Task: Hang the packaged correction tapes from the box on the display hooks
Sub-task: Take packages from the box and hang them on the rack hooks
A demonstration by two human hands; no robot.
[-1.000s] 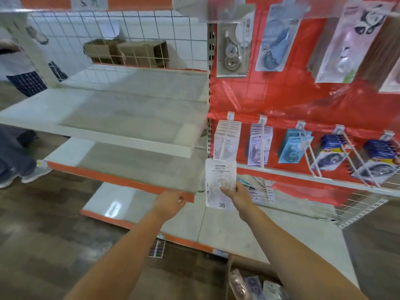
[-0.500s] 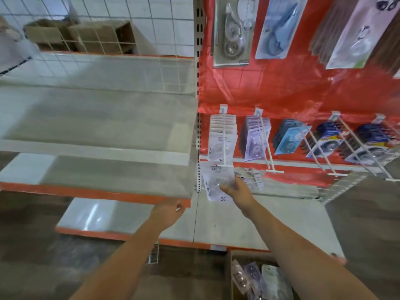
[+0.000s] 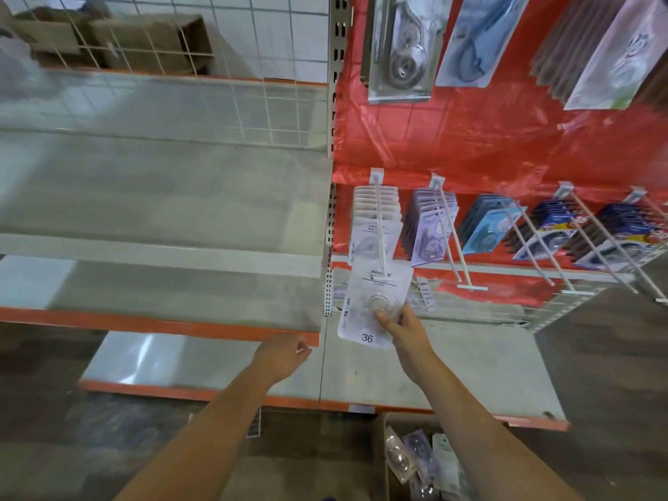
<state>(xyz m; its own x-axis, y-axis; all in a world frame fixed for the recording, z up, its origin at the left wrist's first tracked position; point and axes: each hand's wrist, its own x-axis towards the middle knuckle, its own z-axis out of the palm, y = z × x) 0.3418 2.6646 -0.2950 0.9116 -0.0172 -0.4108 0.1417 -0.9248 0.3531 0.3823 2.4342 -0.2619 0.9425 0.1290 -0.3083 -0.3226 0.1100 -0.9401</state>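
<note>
Pinching the lower part of a white packaged correction tape [image 3: 374,305], right hand [image 3: 406,332], thumb over the clear blister bubble and fingers behind the card. Held upright just below the tip of the leftmost display hook [image 3: 380,226], top edge of the card at or overlapping the front pack of the white stack [image 3: 376,218] already hanging there; whether the hang hole has caught the hook, cannot tell. Left hand [image 3: 282,357] loosely curled, holding nothing, near the orange edge of the grey shelf [image 3: 162,320]. More packs waiting in the cardboard box [image 3: 415,461] on the floor below. Probably very light, with a thin card likely to bend or flap if gripped only at a corner, and a smooth plastic front likely to slip. Best taken low and central, across the bubble, leaving the top hole free for threading onto the hook. Neighbouring hooks carrying purple [image 3: 430,226] and blue packs [image 3: 488,226].
</note>
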